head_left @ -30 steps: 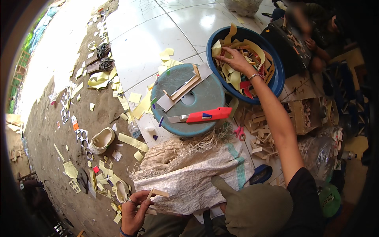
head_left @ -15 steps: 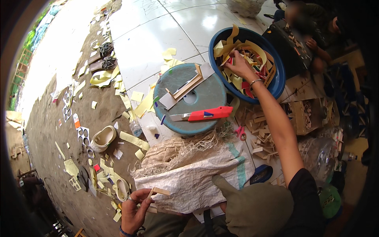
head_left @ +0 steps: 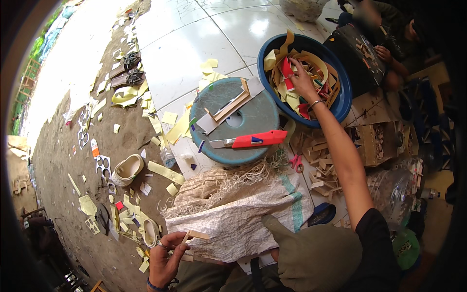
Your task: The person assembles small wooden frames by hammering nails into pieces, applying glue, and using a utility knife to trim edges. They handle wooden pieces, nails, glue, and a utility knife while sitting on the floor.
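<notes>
Right hand [head_left: 302, 83] now deeper among basin [head_left: 346, 102] strips, perhaps grasping one.

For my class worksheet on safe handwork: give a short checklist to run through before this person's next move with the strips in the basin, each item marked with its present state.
1. Right hand is on the paper strips in the blue basin: ok.
2. Left hand grips the small wooden piece: ok.
3. Red cutter lies on the round blue stool, away from both hands: ok.
4. Cutter blade drawn in: cannot tell.
5. Floor around the stool free of scraps: not ok, yellow offcuts lie about.
6. Woven sack covers the lap: ok.
</notes>
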Tool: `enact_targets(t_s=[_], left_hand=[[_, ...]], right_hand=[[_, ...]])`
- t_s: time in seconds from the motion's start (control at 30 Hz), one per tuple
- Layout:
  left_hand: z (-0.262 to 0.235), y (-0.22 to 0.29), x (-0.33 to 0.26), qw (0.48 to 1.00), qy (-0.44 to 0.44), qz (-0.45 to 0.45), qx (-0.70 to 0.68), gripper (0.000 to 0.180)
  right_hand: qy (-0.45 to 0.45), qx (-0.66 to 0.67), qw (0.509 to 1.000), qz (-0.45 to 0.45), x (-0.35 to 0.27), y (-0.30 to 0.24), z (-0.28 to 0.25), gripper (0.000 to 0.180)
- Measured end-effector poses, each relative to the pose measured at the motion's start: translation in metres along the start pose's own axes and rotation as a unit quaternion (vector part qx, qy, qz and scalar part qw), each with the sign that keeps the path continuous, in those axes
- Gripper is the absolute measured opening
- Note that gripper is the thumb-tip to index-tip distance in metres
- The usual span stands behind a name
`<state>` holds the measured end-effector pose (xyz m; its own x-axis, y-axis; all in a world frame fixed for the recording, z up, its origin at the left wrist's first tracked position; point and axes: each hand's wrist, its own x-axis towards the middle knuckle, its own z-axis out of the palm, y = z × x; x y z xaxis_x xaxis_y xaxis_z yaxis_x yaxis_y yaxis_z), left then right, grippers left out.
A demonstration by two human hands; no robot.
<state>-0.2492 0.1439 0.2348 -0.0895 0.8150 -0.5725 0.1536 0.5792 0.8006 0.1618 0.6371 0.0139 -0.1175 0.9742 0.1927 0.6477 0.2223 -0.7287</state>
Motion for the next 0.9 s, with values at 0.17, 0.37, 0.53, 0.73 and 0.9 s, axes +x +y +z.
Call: enact_targets(t_s=[0.17, 0.37, 0.53, 0.73, 0.9], left_hand=[[0.001, -0.002, 0.0, 1.0, -0.003, 0.01, -0.008, 0.025], [0.0, -0.002, 0.0, 1.0, -0.004, 0.007, -0.003, 0.025], [0.001, -0.002, 0.0, 1.0, -0.003, 0.0, -0.003, 0.025], [0.001, -0.004, 0.0, 1.0, -0.007, 0.009, 0.001, 0.025], [0.004, -0.003, -0.003, 1.0, 0.001, 0.015, -0.001, 0.025]], right_hand=[[-0.003, -0.046, 0.999, 0.005, -0.001, -0.005, -0.004, 0.039], [0.02, -0.079, 0.996, 0.033, 0.0, -0.012, -0.005, 0.029], [0.014, -0.066, 0.997, 0.043, 0.002, -0.014, -0.006, 0.035], [0.047, -0.087, 0.995, -0.027, 0.001, -0.017, -0.015, 0.031], [0.09, -0.253, 0.947, -0.178, -0.01, -0.035, -0.022, 0.018]])
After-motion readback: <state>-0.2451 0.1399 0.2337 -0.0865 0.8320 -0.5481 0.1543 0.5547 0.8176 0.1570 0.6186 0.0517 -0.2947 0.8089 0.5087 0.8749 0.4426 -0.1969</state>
